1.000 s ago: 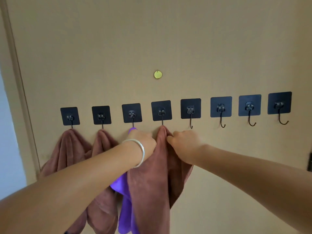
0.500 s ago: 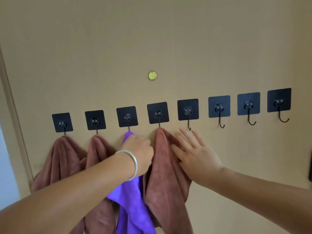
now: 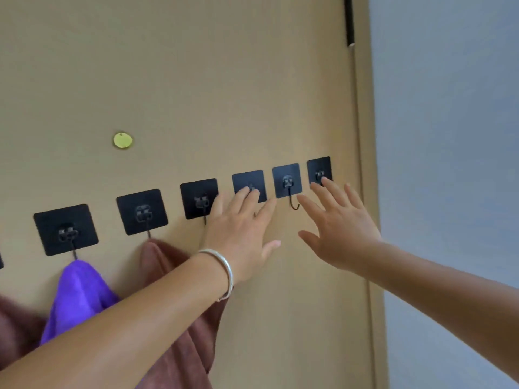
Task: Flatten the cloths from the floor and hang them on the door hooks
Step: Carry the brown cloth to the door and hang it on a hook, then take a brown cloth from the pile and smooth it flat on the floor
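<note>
I see both hands raised flat toward the tan door point(image 3: 196, 66), holding nothing. My left hand point(image 3: 241, 228) is spread wide, fingers straight, its fingertips over the lower part of the black hook plate point(image 3: 249, 185) that is third from the right; whether the palm touches the door I cannot tell. A silver bangle point(image 3: 224, 273) sits on that wrist. My right hand point(image 3: 341, 228) is also wide, fingers fanned, with the fingertips reaching the rightmost hook plate point(image 3: 319, 169) near the door's right edge. Between the two hands hangs a bare hook point(image 3: 288, 182) on its own plate.

The cloths are off to the left and lower. A purple cloth point(image 3: 78, 293) hangs from the hook point(image 3: 66, 230) at the far left, and a brown cloth point(image 3: 185, 346) hangs from the next hook point(image 3: 142, 211) to its right, partly behind my left forearm. Another brown cloth point(image 3: 14, 327) shows at the left edge, blurred; its hook is cut off by the picture's edge. The hook point(image 3: 200, 198) just left of my left hand carries nothing I can see.

A small round yellow disc point(image 3: 122, 140) sits on the door above the row of hooks. To the right of the door frame is a pale grey wall point(image 3: 449, 164).
</note>
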Available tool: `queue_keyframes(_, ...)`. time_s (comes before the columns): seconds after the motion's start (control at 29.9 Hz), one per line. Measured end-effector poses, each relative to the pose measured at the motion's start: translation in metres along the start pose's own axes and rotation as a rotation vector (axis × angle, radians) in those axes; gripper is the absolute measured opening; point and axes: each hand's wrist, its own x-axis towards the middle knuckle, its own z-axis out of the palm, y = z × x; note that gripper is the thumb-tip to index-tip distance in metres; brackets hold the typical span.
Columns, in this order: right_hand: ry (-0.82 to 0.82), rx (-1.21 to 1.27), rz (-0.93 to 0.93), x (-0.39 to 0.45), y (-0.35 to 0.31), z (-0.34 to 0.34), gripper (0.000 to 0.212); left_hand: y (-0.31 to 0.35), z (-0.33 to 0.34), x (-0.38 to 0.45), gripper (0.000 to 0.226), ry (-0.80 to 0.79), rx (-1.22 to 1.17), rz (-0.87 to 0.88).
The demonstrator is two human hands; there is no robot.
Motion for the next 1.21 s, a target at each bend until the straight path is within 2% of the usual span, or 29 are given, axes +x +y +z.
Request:
queue_keyframes(0.3,-0.153,-0.294,0.311,-0.080,0.061,-0.055,0.071,0.086,-0.002,0.052,0.072,0.128,-0.359,0.314)
queue_keyframes(0.64,-0.281,-0.593,0.674,-0.237,0.059,-0.172,0.071,0.200,-0.051,0.015,0.070,0.176,-0.662,0.597)
queue_keyframes(0.8,-0.345,-0.734,0.833,-0.314,0.048,-0.248,0.071,0.271,-0.114,-0.028,0.070,0.191,-0.776,0.773)
queue_keyframes(1.21,-0.376,-0.976,1.227,-0.500,0.017,-0.446,0.069,0.415,-0.333,-0.152,0.071,0.388,-1.029,1.152)
